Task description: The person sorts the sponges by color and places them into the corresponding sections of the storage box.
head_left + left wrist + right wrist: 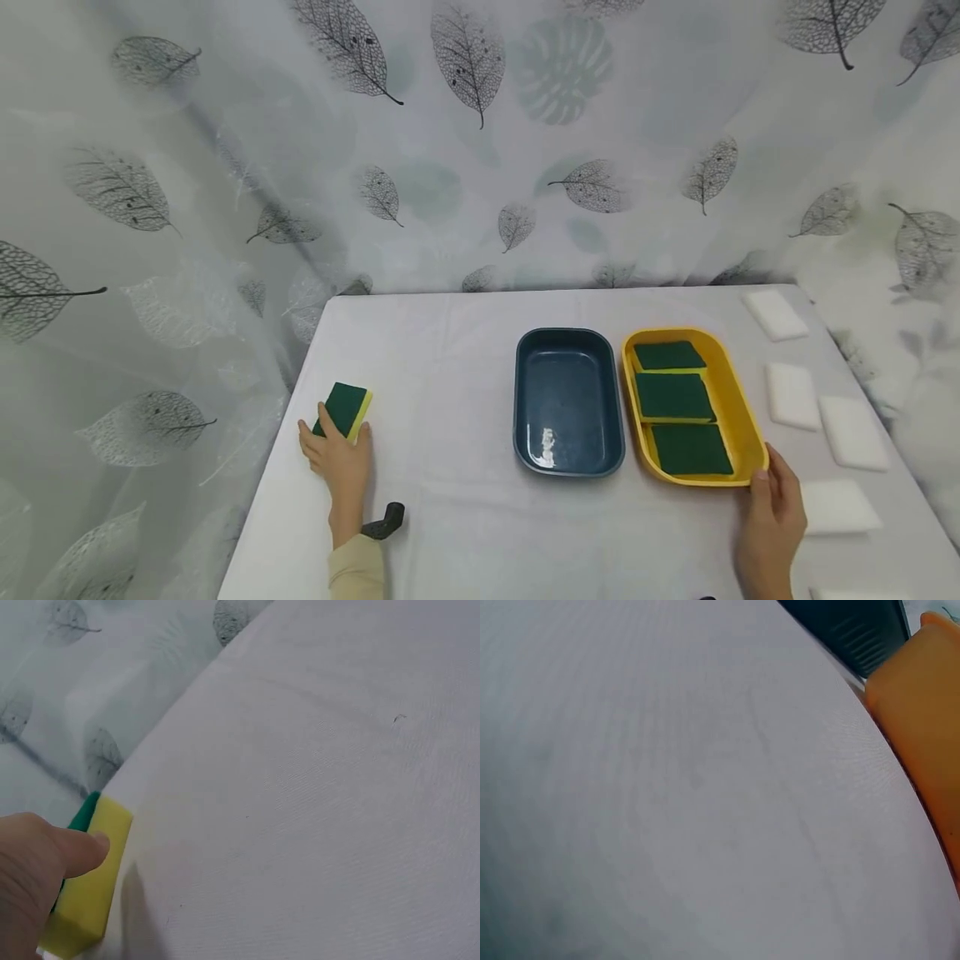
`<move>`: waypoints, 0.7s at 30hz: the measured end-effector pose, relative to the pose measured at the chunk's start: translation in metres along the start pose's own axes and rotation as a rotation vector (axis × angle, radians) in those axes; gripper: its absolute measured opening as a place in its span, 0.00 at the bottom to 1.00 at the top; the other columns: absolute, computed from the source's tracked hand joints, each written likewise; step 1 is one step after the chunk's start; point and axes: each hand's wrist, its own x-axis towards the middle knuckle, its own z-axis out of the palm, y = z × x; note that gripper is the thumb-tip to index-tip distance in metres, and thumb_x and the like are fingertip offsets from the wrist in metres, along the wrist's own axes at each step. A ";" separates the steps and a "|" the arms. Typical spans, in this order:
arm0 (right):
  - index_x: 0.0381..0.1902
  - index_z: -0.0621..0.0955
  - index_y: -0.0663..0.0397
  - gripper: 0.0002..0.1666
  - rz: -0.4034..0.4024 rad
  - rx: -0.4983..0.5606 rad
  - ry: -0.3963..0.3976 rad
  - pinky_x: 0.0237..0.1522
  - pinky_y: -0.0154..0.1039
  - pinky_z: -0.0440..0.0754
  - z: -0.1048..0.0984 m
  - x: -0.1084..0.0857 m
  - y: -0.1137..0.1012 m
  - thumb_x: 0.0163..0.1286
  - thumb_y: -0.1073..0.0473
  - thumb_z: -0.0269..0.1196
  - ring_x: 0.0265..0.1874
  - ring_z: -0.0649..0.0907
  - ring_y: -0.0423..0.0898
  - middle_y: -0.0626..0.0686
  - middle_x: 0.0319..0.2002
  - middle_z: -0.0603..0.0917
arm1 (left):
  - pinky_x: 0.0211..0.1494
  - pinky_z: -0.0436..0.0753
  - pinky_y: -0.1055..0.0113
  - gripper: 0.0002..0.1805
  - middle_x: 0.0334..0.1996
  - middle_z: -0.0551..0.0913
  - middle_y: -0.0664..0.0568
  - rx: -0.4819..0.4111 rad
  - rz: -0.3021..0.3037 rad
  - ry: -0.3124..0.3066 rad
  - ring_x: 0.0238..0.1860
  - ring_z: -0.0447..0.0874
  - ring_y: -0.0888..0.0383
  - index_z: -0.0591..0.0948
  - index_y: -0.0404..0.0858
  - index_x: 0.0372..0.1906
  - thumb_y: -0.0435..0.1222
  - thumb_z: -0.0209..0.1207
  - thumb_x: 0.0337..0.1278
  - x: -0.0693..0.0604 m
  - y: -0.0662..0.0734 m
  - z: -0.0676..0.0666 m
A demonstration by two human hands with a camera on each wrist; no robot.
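At the table's left side, my left hand [341, 458] holds a sponge [347, 406] with a green scouring face and a yellow foam body. In the left wrist view my thumb presses the yellow side of the sponge [90, 892]; the other fingers are mostly hidden. My right hand [776, 517] grips the near right corner of a yellow tray [738, 417], thumb at the near side and fingers along the right side. Several green-faced sponges [675, 396] lie in a row inside that tray. The right wrist view shows the yellow tray's outer wall [922, 712] but not the hand.
A dark blue tray [570, 400] with nothing in it stands just left of the yellow one. Several white sponge blocks [792, 396] lie along the table's right side. A white cloth covers the table [465, 517]; leaf-patterned curtains [480, 167] hang behind it and at its sides.
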 end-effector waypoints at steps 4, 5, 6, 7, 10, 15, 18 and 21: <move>0.79 0.68 0.40 0.27 -0.018 0.015 0.007 0.63 0.14 0.69 -0.001 0.000 0.003 0.86 0.52 0.47 0.67 0.73 0.30 0.46 0.77 0.71 | 0.70 0.50 0.26 0.47 0.78 0.46 0.23 -0.017 -0.042 -0.036 0.78 0.42 0.25 0.53 0.37 0.83 0.37 0.65 0.67 0.004 -0.011 -0.003; 0.79 0.68 0.40 0.27 -0.011 0.021 0.006 0.63 0.14 0.69 0.000 -0.001 0.003 0.86 0.52 0.48 0.67 0.73 0.31 0.46 0.77 0.71 | 0.69 0.50 0.27 0.46 0.77 0.49 0.23 -0.015 -0.047 -0.042 0.77 0.44 0.26 0.54 0.38 0.83 0.38 0.65 0.67 0.005 -0.014 -0.004; 0.79 0.68 0.39 0.27 -0.002 0.026 -0.001 0.63 0.14 0.69 0.000 -0.001 0.003 0.86 0.52 0.47 0.67 0.73 0.30 0.45 0.77 0.71 | 0.69 0.50 0.27 0.45 0.76 0.52 0.24 -0.016 -0.047 -0.044 0.77 0.46 0.26 0.56 0.38 0.83 0.37 0.65 0.67 0.005 -0.017 -0.006; 0.78 0.68 0.39 0.27 0.010 0.059 -0.003 0.63 0.14 0.69 0.000 0.000 0.003 0.86 0.52 0.48 0.68 0.73 0.30 0.45 0.77 0.71 | 0.69 0.51 0.28 0.43 0.75 0.55 0.25 -0.018 -0.045 -0.041 0.76 0.48 0.27 0.58 0.38 0.82 0.37 0.65 0.67 0.005 -0.018 -0.006; 0.78 0.70 0.40 0.26 0.028 0.125 -0.006 0.62 0.14 0.70 0.000 0.002 0.002 0.85 0.52 0.51 0.68 0.73 0.32 0.47 0.77 0.72 | 0.69 0.53 0.28 0.41 0.73 0.62 0.27 -0.033 -0.042 -0.019 0.75 0.52 0.29 0.63 0.39 0.80 0.37 0.66 0.66 0.005 -0.022 -0.008; 0.77 0.71 0.40 0.26 0.054 0.139 0.002 0.62 0.14 0.70 -0.001 0.002 0.002 0.84 0.51 0.52 0.69 0.73 0.33 0.46 0.77 0.72 | 0.70 0.55 0.27 0.40 0.72 0.65 0.29 -0.114 -0.049 0.023 0.74 0.58 0.29 0.68 0.41 0.78 0.36 0.70 0.63 0.002 -0.027 -0.008; 0.76 0.71 0.39 0.26 0.073 0.161 0.008 0.62 0.13 0.70 -0.001 0.001 0.002 0.84 0.50 0.53 0.70 0.72 0.32 0.45 0.77 0.72 | 0.75 0.56 0.29 0.40 0.72 0.66 0.31 -0.198 -0.060 0.049 0.75 0.60 0.30 0.70 0.40 0.77 0.34 0.72 0.61 -0.002 -0.030 -0.007; 0.76 0.72 0.43 0.26 0.039 0.183 0.007 0.61 0.13 0.71 -0.001 0.000 0.003 0.84 0.52 0.54 0.70 0.73 0.33 0.47 0.76 0.72 | 0.78 0.61 0.34 0.40 0.72 0.66 0.34 -0.273 -0.076 0.056 0.75 0.63 0.34 0.71 0.41 0.76 0.33 0.72 0.60 -0.005 -0.033 -0.009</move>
